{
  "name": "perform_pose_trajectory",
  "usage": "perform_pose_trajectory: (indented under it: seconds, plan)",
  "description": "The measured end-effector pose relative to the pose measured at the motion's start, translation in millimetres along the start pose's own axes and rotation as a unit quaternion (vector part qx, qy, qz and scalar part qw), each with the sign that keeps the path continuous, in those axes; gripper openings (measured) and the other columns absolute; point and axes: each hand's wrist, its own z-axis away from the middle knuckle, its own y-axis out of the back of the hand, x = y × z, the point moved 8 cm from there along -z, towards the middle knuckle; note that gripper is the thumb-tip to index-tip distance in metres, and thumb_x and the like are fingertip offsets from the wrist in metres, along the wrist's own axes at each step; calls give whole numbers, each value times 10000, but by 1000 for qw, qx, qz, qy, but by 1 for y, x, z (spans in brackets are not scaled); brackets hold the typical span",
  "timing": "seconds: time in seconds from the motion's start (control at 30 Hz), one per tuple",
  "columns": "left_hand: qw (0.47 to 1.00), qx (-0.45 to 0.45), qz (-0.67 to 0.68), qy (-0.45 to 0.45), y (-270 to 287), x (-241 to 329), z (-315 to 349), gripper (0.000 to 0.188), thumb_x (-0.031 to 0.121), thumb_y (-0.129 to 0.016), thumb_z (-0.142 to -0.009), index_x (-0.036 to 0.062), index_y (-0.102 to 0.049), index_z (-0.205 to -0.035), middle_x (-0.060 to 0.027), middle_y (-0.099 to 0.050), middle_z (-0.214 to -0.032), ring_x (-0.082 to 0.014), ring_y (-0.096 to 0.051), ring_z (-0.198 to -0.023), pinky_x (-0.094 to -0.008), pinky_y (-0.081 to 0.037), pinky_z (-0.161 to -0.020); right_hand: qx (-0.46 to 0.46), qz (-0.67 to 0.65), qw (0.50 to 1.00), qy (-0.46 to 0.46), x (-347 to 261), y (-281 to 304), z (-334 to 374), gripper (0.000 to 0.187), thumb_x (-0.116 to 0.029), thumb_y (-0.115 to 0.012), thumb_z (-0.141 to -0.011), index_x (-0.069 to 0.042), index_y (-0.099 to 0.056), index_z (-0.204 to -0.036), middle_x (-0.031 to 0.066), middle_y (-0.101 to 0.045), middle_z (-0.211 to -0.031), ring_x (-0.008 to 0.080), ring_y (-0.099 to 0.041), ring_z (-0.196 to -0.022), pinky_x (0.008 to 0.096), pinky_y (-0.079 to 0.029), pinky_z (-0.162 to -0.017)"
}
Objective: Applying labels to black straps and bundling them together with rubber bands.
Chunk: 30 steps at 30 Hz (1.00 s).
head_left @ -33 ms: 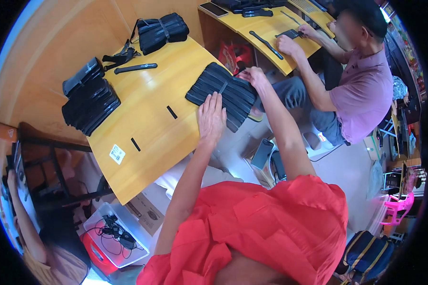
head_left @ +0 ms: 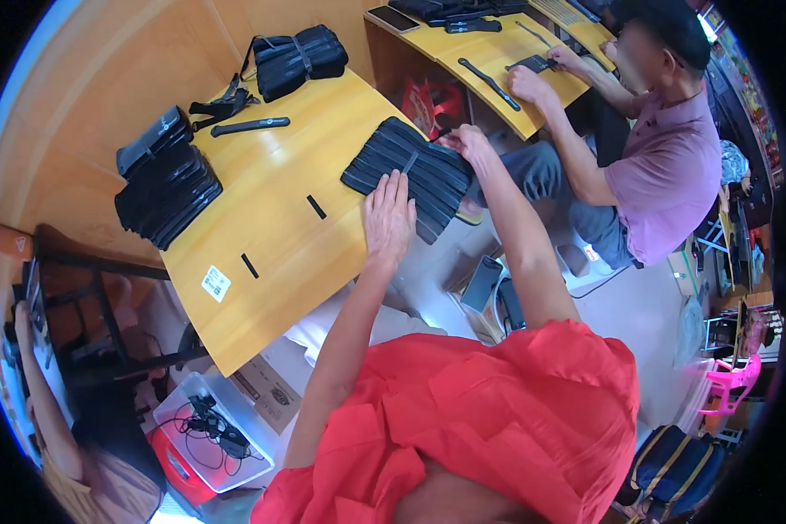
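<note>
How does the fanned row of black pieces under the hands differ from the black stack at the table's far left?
The fanned row lies spread at the near table edge, with the left hand flat on it and the right hand at its end. The left stack sits piled tighter and untouched. Both are black, flat pieces on the wooden table.

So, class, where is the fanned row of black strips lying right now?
In the head view, the fanned black strips lie at the wooden table's right edge, under the left hand and right hand.
</note>
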Motion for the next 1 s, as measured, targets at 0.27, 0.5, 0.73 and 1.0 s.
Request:
perform_pose_trajectory:
  seconds: [0.27, 0.5, 0.73, 1.0]
  plan:
    - [996, 34, 48, 71, 12, -12, 4, 462, 150, -547, -834, -16, -450, -1254, -150, -478, -1231, -298, -403, -1182, -414, -308, -991, 50, 499, 856, 127, -41, -11, 55, 405, -282, -507, -851, 5, -526, -1137, 230, -582, -1092, 355, -569, -1022, 421, -427, -899]
    - [992, 61, 59, 92, 19, -16, -12, 301, 121, -656, -755, 42, -616, -1043, -90, -523, -1039, -273, -452, -1033, -407, -364, -865, 6, 510, 809, 292, -24, 3, 144, 492, -411, -535, -844, -51, -512, -1178, 213, -513, -1135, 366, -501, -1082, 427, -401, -909]
    - [988, 34, 20, 148, 11, -16, -30, 130, 124, -683, -729, 91, -628, -841, -66, -534, -930, -259, -463, -938, -394, -350, -747, 64, 486, 805, 333, -9, 8, 163, 434, -313, -594, -824, -63, -524, -1172, 202, -522, -1060, 369, -506, -1037, 427, -413, -882]
    - [982, -29, -98, 158, -9, -20, -40, 115, 115, -571, -796, 21, -603, -854, -119, -559, -924, -272, -490, -965, -429, -371, -786, 68, 482, 819, 306, -8, 8, 161, 430, -321, -601, -818, -96, -530, -1177, 176, -523, -1071, 351, -504, -1052, 431, -417, -884]
